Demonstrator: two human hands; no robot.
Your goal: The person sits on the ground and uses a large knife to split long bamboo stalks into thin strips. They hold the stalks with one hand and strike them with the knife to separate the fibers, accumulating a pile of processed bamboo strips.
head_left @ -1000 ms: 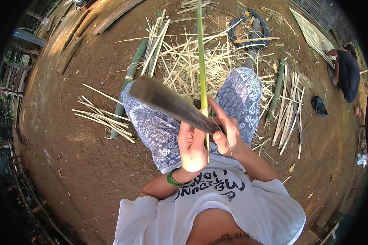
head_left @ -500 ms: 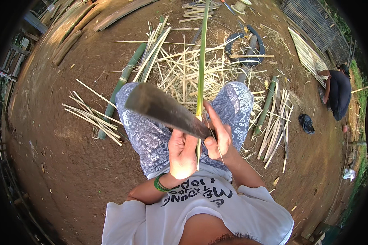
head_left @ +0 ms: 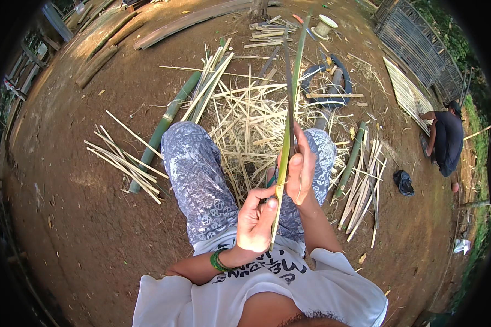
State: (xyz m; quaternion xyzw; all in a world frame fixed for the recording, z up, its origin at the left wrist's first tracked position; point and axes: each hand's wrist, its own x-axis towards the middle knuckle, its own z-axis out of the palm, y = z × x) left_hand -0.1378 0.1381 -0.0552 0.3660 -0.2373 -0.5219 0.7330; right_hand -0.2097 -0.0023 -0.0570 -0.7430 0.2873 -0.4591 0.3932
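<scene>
A long green bamboo strip (head_left: 285,158) runs from near my lap up and away past my knees, with a pale node low on it. My left hand (head_left: 255,220) is closed on its near end, the thumb and forefinger pinching just below the node. My right hand (head_left: 301,171), beside the strip and a little farther off, is closed on a machete. The dark machete blade (head_left: 289,82) stands nearly edge-on, pointing away alongside the strip. My right fingers hide its handle. Whether the blade touches the strip, I cannot tell.
Pale bamboo splints (head_left: 251,109) lie heaped beyond my knees. Green bamboo poles (head_left: 169,117) and splint bundles (head_left: 360,185) flank me. Farther off are a black ring (head_left: 305,87), a spool (head_left: 325,26) and planks (head_left: 174,27). A person (head_left: 447,139) crouches at right by a slatted panel (head_left: 406,92).
The machete blade has swung from lying across the strip, pointing left, to pointing away along it. My right hand has moved farther up the strip; my left hand has shifted slightly nearer me.
</scene>
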